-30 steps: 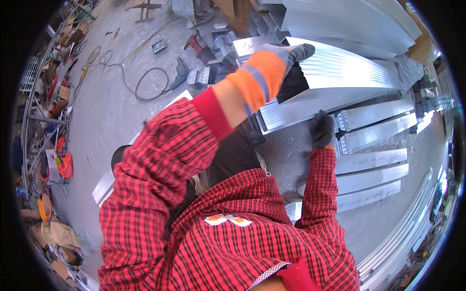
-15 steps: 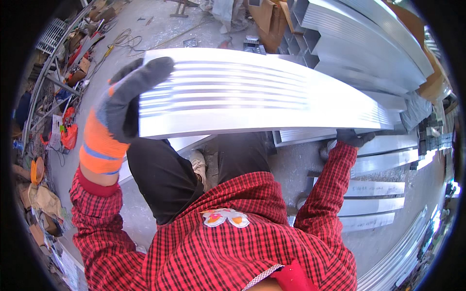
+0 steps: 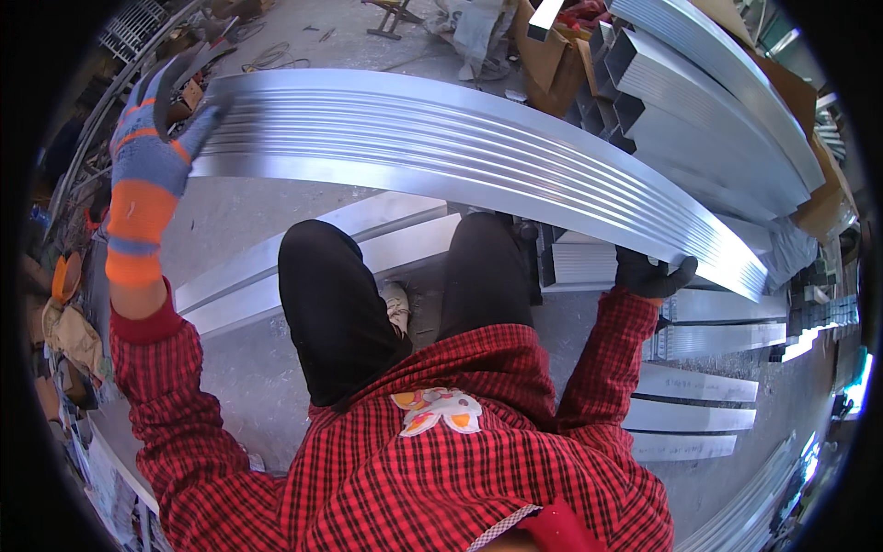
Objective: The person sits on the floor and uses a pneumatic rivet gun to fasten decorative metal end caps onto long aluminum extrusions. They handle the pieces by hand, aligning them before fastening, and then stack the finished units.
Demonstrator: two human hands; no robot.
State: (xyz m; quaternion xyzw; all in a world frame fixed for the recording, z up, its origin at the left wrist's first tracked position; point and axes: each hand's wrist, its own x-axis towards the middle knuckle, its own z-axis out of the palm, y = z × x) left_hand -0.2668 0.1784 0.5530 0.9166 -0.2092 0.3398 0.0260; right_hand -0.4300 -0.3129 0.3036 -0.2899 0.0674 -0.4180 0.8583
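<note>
A long silver ribbed metal profile [image 3: 441,147] spans the view in front of me, its ribbed face toward me. At its left end is my left hand [image 3: 152,138] in a grey and orange glove. The fingers are spread up and away, while the thumb reaches toward the end of the profile; whether it touches is blurred. My right hand [image 3: 651,274], in a dark glove, grips the lower edge near the right end, with part of its fingers hidden behind the metal.
Two pale metal lengths [image 3: 317,248] lie left of my knees. More profiles are stacked at the upper right [image 3: 708,120], beside cardboard [image 3: 552,74]. Several short pieces [image 3: 694,419] lie on the floor at right. Cluttered shelving [image 3: 78,202] lines the left side.
The profile's left end has swung away to the left and up, and more of its length shows. My left hand has moved left and its fingers have spread off the face.
</note>
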